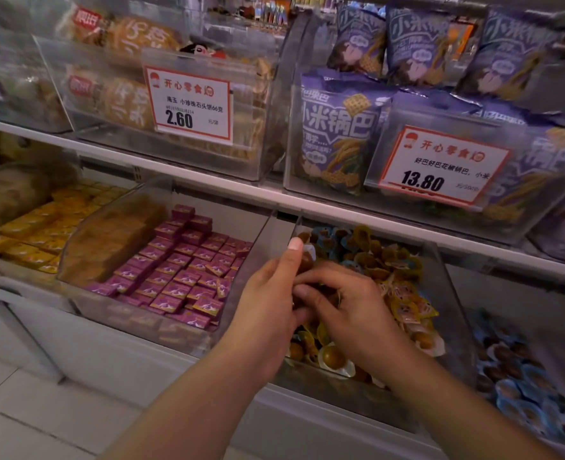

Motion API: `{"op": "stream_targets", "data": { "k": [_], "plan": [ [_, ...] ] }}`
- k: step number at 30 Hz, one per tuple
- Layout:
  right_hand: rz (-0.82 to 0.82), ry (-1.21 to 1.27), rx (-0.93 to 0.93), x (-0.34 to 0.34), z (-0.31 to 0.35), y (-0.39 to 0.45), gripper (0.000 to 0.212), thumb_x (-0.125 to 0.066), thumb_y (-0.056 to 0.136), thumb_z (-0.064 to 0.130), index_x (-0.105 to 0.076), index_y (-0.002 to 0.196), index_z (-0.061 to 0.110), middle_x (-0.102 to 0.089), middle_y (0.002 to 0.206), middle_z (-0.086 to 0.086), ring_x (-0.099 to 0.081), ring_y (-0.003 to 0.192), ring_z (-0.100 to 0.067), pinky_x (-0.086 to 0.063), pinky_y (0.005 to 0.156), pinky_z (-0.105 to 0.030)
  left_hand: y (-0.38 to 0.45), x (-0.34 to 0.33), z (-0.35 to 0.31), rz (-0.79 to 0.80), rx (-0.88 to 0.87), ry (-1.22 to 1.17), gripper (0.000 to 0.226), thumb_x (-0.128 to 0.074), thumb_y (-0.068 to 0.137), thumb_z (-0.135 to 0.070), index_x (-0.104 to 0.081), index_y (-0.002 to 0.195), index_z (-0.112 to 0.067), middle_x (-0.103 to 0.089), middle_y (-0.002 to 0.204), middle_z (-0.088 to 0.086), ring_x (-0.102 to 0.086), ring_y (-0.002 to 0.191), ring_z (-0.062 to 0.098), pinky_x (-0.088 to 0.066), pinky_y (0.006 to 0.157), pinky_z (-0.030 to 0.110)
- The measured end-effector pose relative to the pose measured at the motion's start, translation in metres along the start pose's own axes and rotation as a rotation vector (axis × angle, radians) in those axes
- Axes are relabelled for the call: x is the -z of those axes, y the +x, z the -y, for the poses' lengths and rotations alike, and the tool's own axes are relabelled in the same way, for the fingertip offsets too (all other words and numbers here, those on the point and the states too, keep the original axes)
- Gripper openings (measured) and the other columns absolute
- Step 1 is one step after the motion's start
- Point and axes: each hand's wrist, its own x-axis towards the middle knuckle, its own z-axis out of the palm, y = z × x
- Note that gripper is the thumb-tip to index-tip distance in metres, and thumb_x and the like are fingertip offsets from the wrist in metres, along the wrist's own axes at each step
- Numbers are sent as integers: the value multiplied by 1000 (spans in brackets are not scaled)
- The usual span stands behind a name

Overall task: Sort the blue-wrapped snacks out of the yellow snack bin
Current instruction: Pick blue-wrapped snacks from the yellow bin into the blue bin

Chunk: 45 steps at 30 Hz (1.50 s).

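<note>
Reaching into the clear yellow snack bin [447, 293], the left hand [267, 303] and right hand [347, 303] meet over its middle, fingers curled around small snacks; which wrappers they hold I cannot tell. Blue-wrapped snacks [327, 239] lie at the bin's back, yellow-wrapped snacks [407, 308] right of the hands.

A snack shop; clear bins [447, 293] of wrapped snacks below a shelf [208, 185]; price cards [191, 106] above it.
</note>
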Motion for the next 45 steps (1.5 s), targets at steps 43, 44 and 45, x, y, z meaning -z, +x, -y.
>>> {"op": "stream_targets", "data": {
  "k": [43, 44, 45],
  "plan": [
    [221, -40, -595, -5, -53, 51, 31, -77, 80, 14, -64, 98, 35, -66, 103, 0, -63, 82, -11, -51, 61, -22, 6, 26, -23, -141, -152, 41, 10, -61, 94, -12, -67, 95, -5, -65, 74, 13, -62, 63, 23, -42, 42, 26],
    [117, 71, -635, 0, -52, 50, 29, -75, 81, 13, -65, 102, 32, -67, 103, -3, -63, 78, -13, -52, 60, -23, 6, 25, -22, -140, -173, 67, 10, -61, 95, -12, -68, 95, -5, -66, 75, 12, -62, 65, 24, -43, 44, 27],
    [8, 185, -693, 5, -51, 48, 28, -74, 82, 14, -67, 106, 28, -69, 101, -5, -62, 74, -14, -51, 60, -26, 6, 23, -20, -138, -193, 97, 10, -60, 95, -12, -68, 95, -7, -66, 75, 12, -61, 67, 25, -44, 46, 29]
  ]
}}
